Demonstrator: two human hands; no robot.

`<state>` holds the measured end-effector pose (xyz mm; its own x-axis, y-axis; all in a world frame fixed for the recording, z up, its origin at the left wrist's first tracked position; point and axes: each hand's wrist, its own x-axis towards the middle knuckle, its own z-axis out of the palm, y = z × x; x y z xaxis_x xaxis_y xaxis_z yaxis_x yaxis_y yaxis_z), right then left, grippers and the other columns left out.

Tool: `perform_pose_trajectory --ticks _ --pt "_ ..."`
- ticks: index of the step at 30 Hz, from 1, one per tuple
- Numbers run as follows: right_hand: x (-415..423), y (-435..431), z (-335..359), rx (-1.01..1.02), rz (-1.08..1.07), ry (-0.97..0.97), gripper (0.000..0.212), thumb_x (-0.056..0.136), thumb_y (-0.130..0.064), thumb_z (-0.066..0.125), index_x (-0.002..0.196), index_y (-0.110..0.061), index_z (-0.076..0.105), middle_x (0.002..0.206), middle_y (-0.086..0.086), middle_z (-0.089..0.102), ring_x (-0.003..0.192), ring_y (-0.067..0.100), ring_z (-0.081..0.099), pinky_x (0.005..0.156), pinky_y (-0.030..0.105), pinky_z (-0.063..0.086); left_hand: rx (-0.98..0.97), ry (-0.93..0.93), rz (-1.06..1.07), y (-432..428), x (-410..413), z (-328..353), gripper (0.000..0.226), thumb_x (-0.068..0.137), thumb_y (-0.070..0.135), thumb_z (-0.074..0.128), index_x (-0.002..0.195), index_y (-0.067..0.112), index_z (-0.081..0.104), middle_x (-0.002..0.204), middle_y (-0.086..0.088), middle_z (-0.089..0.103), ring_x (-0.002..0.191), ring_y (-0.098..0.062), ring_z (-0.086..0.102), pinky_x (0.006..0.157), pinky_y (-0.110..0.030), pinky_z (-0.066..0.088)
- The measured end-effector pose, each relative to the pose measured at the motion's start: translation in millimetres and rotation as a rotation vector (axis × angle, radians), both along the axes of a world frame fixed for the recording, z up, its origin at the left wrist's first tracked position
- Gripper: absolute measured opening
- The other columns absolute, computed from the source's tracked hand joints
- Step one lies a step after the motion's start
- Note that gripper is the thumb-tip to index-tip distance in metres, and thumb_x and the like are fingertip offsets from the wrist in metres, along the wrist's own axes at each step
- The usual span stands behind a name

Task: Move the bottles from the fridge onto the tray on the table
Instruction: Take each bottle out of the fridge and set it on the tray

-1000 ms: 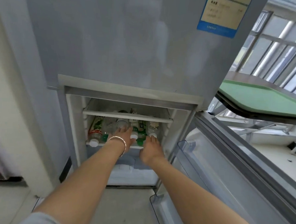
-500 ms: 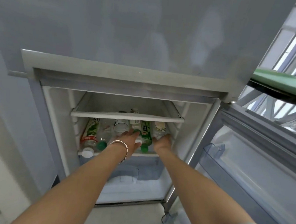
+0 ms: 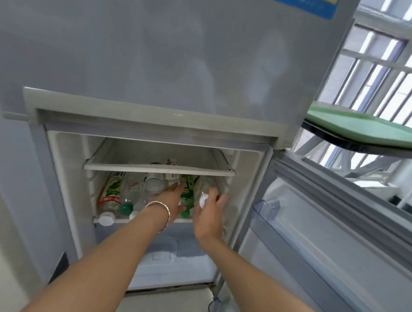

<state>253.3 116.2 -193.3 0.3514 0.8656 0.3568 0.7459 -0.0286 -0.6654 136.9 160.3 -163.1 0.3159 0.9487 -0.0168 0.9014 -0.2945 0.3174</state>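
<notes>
**Head view: both hands in among the bottles on the fridge shelf**

Head camera looks down two bare forearms into the lower compartment of the fridge [image 3: 157, 65], whose door [image 3: 339, 234] stands swung open to the right. Inside, a row of bottles lies on its side on the lower shelf [image 3: 125, 220], caps toward the front edge, under an upper shelf [image 3: 159, 169] with a couple of small items at its back that I can't make out.

At the shelf's left end lies a bottle with a red-and-green label [image 3: 111, 193] and a white cap, touching a clear bottle with a green cap [image 3: 126, 207] beside it. Nearer the middle a clear bottle [image 3: 152, 185] shows its base or mouth to the front.

The left hand [image 3: 171, 199], a silver bracelet [image 3: 160, 214] on its wrist, reaches flat over the middle of the row, fingers stretched and spread, resting on the bottles; whether it actually grips one I can't tell. Just right of it lies a green-labelled bottle [image 3: 187, 190].

The right hand [image 3: 209, 218] is at the right end of the shelf, fingers curled around the neck of a clear white-capped bottle [image 3: 204, 198], the cap poking out above the thumb side. That bottle sits slightly lifted at its cap end but remains within the fridge.

Outside, upper right, the green tray [image 3: 368, 128] lies on the dark table [image 3: 367, 146] by the barred window, bare where it shows.
</notes>
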Motion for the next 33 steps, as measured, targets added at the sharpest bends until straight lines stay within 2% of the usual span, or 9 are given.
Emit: perform_pose_trajectory --ticks 6,9,13,15,22,26,28,30,33 --pt "16 -53 52 0.015 0.132 -0.226 0.032 0.096 -0.016 0.048 0.127 -0.022 0.043 0.125 0.006 0.038 0.085 0.026 0.061 0.072 0.037 0.054 -0.088 -0.119 -0.011 -51 15 46 0.097 0.075 0.031 0.076 0.151 0.026 0.016 0.147 -0.003 0.042 0.128 -0.026 0.05 0.105 -0.031 0.043" --pt "25 -80 90 -0.027 0.221 -0.32 0.042 0.099 -0.023 0.044 0.14 -0.019 0.038 0.131 0.011 0.039 0.102 0.033 0.059 0.084 0.041 0.051 -0.088 -0.169 -0.017 -83 21 75 0.1 0.066 0.026 0.082 0.148 0.031 0.024 0.137 0.005 0.052 0.12 -0.02 0.055 0.097 -0.025 0.046" --pt "35 -109 142 0.056 0.354 -0.37 0.045 0.098 -0.027 0.044 0.141 -0.017 0.038 0.132 0.012 0.044 0.111 0.035 0.056 0.087 0.04 0.047 -0.106 -0.229 -0.041 -116 27 118 0.047 0.067 0.019 0.082 0.102 0.031 0.054 0.096 0.009 0.061 0.091 -0.014 0.058 0.08 -0.026 0.048" --pt "42 -127 167 0.098 0.395 -0.309 0.046 0.097 -0.031 0.047 0.141 -0.018 0.039 0.134 0.011 0.046 0.112 0.032 0.056 0.088 0.039 0.046 -0.114 -0.277 -0.018 -134 30 143 0.034 0.065 0.024 0.083 0.088 0.027 0.058 0.089 0.006 0.064 0.084 -0.016 0.059 0.081 -0.032 0.051" --pt "86 -179 246 0.249 0.388 0.046 0.053 0.089 -0.026 0.055 0.139 -0.013 0.041 0.129 0.005 0.051 0.105 0.017 0.054 0.096 0.039 0.049 -0.098 -0.502 0.059 -189 53 232 0.034 0.069 0.025 0.082 0.096 0.02 0.063 0.078 0.004 0.062 0.068 -0.013 0.061 0.057 -0.025 0.053" --pt "117 -188 266 0.079 0.476 0.312 0.074 0.08 -0.025 0.056 0.149 -0.012 0.031 0.127 0.008 0.055 0.113 0.024 0.057 0.098 0.045 0.049 -0.106 -0.789 0.03 -202 73 283 0.059 0.072 0.015 0.078 0.122 0.024 0.05 0.106 -0.006 0.067 0.098 -0.025 0.067 0.084 -0.048 0.057" --pt "130 -186 274 -0.074 0.568 0.373 0.079 0.069 -0.029 0.06 0.144 -0.012 0.039 0.124 0.009 0.06 0.114 0.027 0.058 0.101 0.047 0.047 -0.105 -0.923 -0.001 -205 86 304 0.064 0.073 0.012 0.075 0.128 0.024 0.044 0.111 -0.008 0.065 0.102 -0.027 0.064 0.088 -0.052 0.054" --pt "142 -179 285 -0.117 0.648 0.402 0.058 0.066 -0.022 0.056 0.122 -0.01 0.058 0.116 0.008 0.064 0.109 0.027 0.059 0.102 0.045 0.046 -0.119 -1.027 -0.052 -203 102 323 0.059 0.075 0.01 0.07 0.128 0.022 0.045 0.105 -0.005 0.063 0.095 -0.023 0.063 0.082 -0.046 0.056" --pt "169 -164 305 -0.12 0.698 0.433 0.026 0.079 -0.008 0.053 0.104 -0.009 0.062 0.104 0.009 0.062 0.097 0.023 0.056 0.09 0.036 0.046 -0.137 -1.094 -0.116 -187 129 339 0.041 0.077 0.008 0.065 0.113 0.022 0.053 0.102 -0.003 0.059 0.093 -0.021 0.058 0.077 -0.041 0.056"
